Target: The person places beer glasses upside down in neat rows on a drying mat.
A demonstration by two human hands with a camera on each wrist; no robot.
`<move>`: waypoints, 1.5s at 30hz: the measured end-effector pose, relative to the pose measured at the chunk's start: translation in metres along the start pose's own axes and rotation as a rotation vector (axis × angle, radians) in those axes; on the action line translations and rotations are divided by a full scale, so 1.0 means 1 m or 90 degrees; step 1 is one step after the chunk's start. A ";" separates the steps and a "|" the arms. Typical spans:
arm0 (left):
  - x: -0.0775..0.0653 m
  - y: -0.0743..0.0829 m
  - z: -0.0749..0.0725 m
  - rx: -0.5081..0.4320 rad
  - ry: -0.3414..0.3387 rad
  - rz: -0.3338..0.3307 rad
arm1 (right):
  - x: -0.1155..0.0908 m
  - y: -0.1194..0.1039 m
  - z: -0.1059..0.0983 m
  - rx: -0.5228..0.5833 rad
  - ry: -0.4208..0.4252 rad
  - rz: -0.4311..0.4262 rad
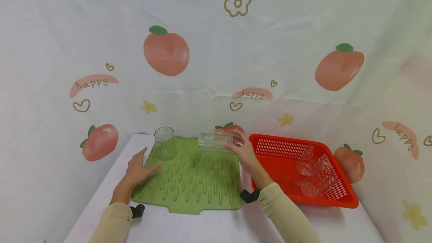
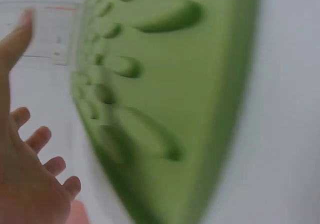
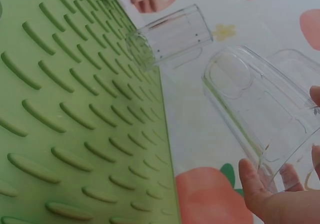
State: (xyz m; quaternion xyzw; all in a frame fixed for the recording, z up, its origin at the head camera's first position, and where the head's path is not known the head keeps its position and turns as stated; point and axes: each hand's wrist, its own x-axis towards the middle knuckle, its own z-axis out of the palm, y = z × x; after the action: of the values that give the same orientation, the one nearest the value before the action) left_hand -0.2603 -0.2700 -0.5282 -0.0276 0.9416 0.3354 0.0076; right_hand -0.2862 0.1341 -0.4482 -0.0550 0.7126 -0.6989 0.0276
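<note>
My right hand (image 1: 244, 155) grips a clear glass mug (image 1: 214, 141) near one end, with thumb and fingers around its rim. The mug lies tilted onto its side, held above the far right part of a green ridged drying mat (image 1: 192, 183). In the right wrist view, the held mug's (image 3: 250, 99) thick base points away from the hand and its handle shows along the far side. Another clear glass mug (image 1: 165, 145) stands upright at the mat's far left corner. My left hand (image 1: 137, 170), thumb and fingers spread, is over the mat's left edge near that mug and holds nothing.
A red plastic basket (image 1: 283, 138) stands to the right of the mat, with clear glassware (image 1: 314, 175) lying in its right half. Everything rests on a white table (image 1: 158, 228). Behind it hangs a white cloth (image 1: 209, 55) with printed fruit.
</note>
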 end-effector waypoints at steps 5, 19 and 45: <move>0.005 0.015 -0.017 -0.052 0.055 0.053 | 0.002 0.000 0.000 -0.014 0.002 0.015; -0.005 0.101 -0.034 -0.081 0.116 0.256 | 0.007 0.004 0.006 0.013 -0.005 0.016; 0.003 0.140 0.041 -0.221 -0.075 0.310 | 0.002 0.009 0.020 0.059 -0.048 0.036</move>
State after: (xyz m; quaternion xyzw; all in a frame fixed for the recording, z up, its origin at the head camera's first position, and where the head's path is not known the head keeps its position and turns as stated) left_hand -0.2718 -0.1360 -0.4718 0.2172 0.8473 0.4841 -0.0233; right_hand -0.2862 0.1137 -0.4576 -0.0596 0.6795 -0.7273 0.0765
